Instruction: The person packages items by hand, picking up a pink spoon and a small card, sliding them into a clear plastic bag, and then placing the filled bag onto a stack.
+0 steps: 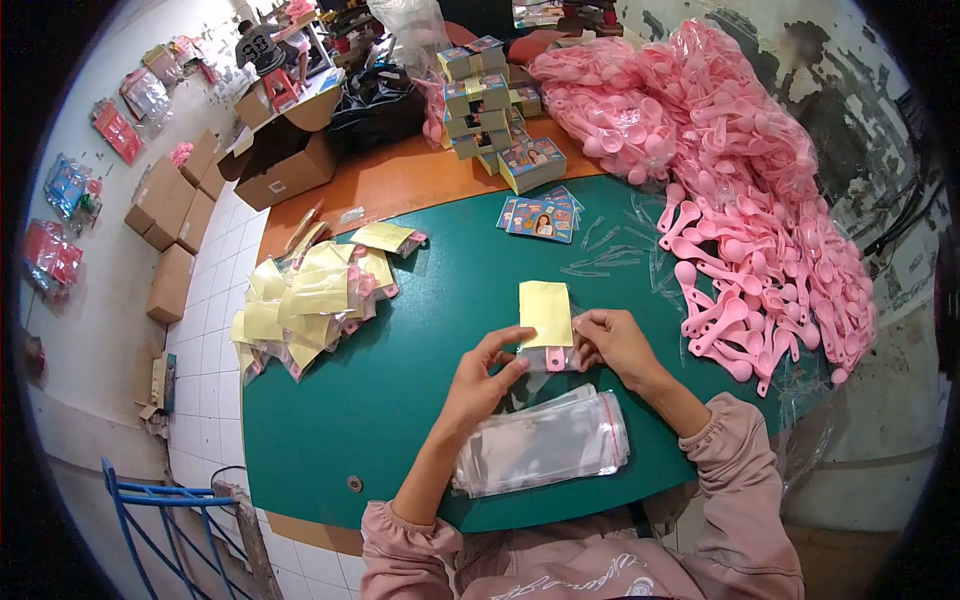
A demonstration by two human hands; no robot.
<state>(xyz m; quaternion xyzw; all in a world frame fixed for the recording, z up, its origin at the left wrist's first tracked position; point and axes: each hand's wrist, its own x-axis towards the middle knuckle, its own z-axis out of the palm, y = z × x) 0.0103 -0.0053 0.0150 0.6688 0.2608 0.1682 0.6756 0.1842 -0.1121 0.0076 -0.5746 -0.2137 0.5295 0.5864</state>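
Note:
A clear plastic packet with a yellow card (pixel 545 312) inside lies between my hands, and the end of a pink spoon (pixel 556 357) shows at its lower edge. My left hand (pixel 484 375) grips the packet's left edge between thumb and fingers. At the right edge, my right hand (pixel 615 343) has its fingers pinched on the same packet. Just below my hands lies a stack of clear plastic bags (pixel 545 440). Loose pink spoons (pixel 725 310) spread over the table to the right of my right hand.
Filled packets (pixel 310 300) are piled on the green table (pixel 420 290) at left. Printed cards (pixel 540 218) and clear strips (pixel 600 262) lie beyond my hands. Card stacks (pixel 478 100), a cardboard box (pixel 285 165) and bagged pink spoons (pixel 700 100) stand behind. Another person (pixel 258 48) sits far back.

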